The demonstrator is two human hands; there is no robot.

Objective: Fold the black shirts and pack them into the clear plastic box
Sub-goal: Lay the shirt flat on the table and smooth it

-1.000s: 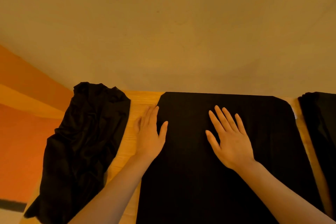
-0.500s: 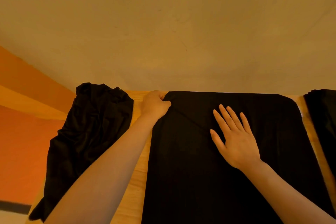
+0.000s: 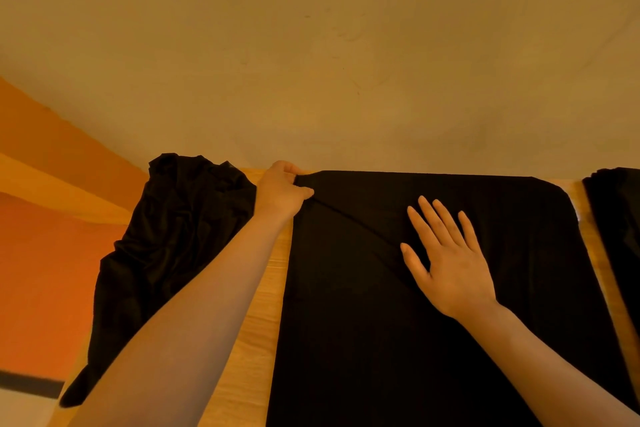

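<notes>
Nearest the camera, two bare forearms reach out over the wooden surface (image 3: 258,322), where the black shirt (image 3: 398,340) being folded lies spread flat, running from the near edge of the view to the far edge of the surface. Further out, the right hand (image 3: 450,260) lies palm-down on the middle of the cloth, fingers (image 3: 434,218) straight and spread wide, pinning it in place much as it did a second ago. Beyond that is the change: the left hand (image 3: 282,192), which a second ago lay flat and open at the shirt's left edge, has moved to the far left corner and now has its fingers curled round the cloth, pinching it, and a diagonal crease runs from that corner toward the right hand. I judge this as the start of a fold, the corner about to be drawn across while the right hand anchors the fold line. To the left, a crumpled pile of dark shirts (image 3: 166,253) waits, draped over the surface's edge; at the far right another dark garment (image 3: 620,236) lies partly out of view. Nothing blocks the fold itself, but the clear plastic box is not in sight, so packing is some way off.
</notes>
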